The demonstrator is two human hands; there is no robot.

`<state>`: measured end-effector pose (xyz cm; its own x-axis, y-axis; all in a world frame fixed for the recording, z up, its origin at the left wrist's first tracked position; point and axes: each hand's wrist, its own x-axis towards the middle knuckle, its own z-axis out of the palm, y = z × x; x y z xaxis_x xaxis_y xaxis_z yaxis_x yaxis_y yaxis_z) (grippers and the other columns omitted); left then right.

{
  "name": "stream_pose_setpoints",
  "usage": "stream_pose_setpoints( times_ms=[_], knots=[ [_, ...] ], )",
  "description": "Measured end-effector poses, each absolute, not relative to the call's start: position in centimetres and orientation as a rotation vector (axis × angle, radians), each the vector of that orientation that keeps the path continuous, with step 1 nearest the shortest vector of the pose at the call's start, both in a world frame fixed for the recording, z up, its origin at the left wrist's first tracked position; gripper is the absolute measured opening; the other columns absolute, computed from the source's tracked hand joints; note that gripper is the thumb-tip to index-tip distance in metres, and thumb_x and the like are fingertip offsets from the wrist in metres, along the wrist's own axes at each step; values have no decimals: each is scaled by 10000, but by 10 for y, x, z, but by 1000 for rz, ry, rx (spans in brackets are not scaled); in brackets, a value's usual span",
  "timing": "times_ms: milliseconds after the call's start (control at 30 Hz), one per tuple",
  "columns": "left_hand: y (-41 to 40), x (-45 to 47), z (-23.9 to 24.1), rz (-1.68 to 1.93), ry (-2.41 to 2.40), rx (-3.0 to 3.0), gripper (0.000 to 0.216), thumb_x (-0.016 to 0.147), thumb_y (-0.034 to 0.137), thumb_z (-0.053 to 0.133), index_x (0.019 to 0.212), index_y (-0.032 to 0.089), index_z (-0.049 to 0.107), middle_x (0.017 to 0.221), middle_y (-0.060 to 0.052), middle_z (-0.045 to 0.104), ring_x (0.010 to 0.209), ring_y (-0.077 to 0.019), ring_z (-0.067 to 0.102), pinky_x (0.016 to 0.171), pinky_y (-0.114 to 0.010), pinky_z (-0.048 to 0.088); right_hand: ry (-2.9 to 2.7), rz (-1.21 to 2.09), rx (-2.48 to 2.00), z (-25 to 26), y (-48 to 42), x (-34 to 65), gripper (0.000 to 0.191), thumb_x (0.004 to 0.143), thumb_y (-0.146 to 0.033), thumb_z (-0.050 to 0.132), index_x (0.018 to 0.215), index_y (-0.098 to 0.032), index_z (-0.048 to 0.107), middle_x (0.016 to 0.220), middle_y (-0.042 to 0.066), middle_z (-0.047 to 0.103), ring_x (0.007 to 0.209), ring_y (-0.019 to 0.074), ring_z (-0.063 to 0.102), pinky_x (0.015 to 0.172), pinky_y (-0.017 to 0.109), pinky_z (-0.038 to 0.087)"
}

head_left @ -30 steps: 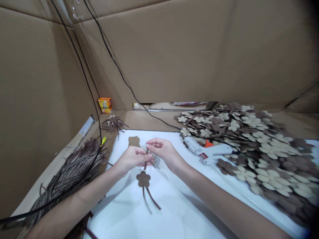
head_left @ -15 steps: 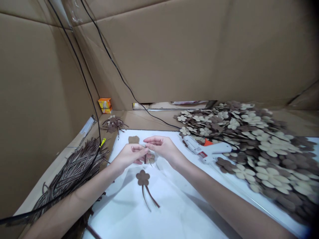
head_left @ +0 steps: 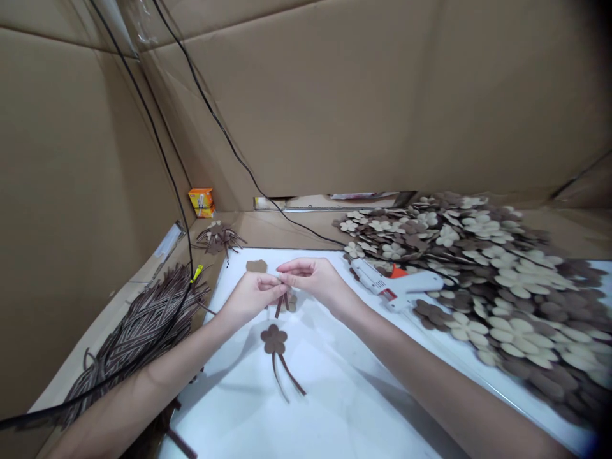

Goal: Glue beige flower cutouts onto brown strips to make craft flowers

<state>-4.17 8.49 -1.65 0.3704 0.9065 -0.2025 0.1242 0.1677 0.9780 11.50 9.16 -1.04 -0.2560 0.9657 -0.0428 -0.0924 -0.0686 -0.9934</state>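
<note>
My left hand point(head_left: 251, 298) and my right hand point(head_left: 308, 277) meet over the white board, their fingertips pinching thin brown strips point(head_left: 279, 306) whose ends hang below them. The pinched spot is small and partly hidden by my fingers. Just beneath my hands lies a tan felt flower point(head_left: 291, 302), partly covered. A brown felt flower point(head_left: 274, 339) with two long tails sits nearer me, apart from both hands. Beyond my left hand lies a tan felt piece point(head_left: 257, 266).
A white glue gun point(head_left: 394, 285) with an orange part lies right of my right hand, beside a large heap of tan and brown felt flowers point(head_left: 482, 274). A bundle of brown strips point(head_left: 138, 331) lies left of the white board point(head_left: 229, 408). Cardboard walls surround the area.
My hands have drawn closer together around the strips. The strips now hang more visibly below my fingers, and the tan flower beneath shows more.
</note>
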Motion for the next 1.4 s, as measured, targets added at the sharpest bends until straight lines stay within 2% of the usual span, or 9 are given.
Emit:
stream_pose_setpoints(
  times_ms=[133, 267, 467, 700, 867, 1100, 1400],
  knots=[
    [86, -41, -19, 750, 1034, 1260, 389, 587, 437, 731, 775, 107, 647, 719, -89, 702, 671, -186, 660, 656, -287, 506, -1297, 1482, -1060, -12, 95, 118, 289, 544, -288, 762, 776, -137, 679, 670, 29, 681, 605, 141, 611, 583, 261, 469],
    [86, -40, -19, 753, 1017, 1244, 415, 564, 458, 740, 739, 100, 622, 703, -102, 701, 647, -194, 661, 645, -302, 509, -1327, 1484, -1055, -12, 97, 122, 256, 577, -327, 746, 727, -128, 692, 696, 38, 690, 638, 140, 608, 621, 260, 461],
    [84, -40, -16, 727, 996, 1271, 410, 602, 471, 712, 707, 80, 644, 677, -102, 693, 655, -175, 646, 663, -274, 492, -1411, 1537, -1024, -8, 95, 125, 261, 646, -372, 691, 736, -129, 666, 565, 24, 657, 526, 154, 599, 566, 289, 469],
    [83, -43, -15, 692, 951, 1307, 397, 624, 467, 700, 713, 82, 657, 694, -97, 686, 664, -171, 630, 680, -278, 478, -1433, 1384, -1115, -9, 98, 123, 227, 631, -244, 700, 830, -152, 643, 640, 3, 669, 575, 126, 602, 544, 224, 435],
    [80, -44, -7, 652, 971, 1307, 393, 626, 464, 700, 740, 89, 678, 712, -96, 686, 680, -170, 629, 693, -272, 470, -1439, 1332, -1116, -13, 100, 122, 237, 629, -252, 700, 835, -161, 627, 640, 1, 669, 572, 128, 598, 537, 224, 428],
    [86, -44, -3, 602, 1028, 1261, 408, 677, 489, 649, 841, 121, 709, 879, -121, 700, 809, -192, 648, 805, -297, 458, -1411, 1314, -1126, -15, 101, 123, 273, 575, -293, 739, 772, -169, 594, 592, -3, 654, 520, 137, 594, 510, 237, 438],
    [89, -39, -10, 651, 981, 1228, 415, 649, 495, 674, 796, 108, 707, 800, -114, 707, 740, -173, 657, 790, -298, 472, -1443, 1229, -1115, -13, 100, 125, 244, 598, -269, 720, 773, -174, 578, 604, 2, 659, 546, 135, 589, 527, 229, 425]
  ],
)
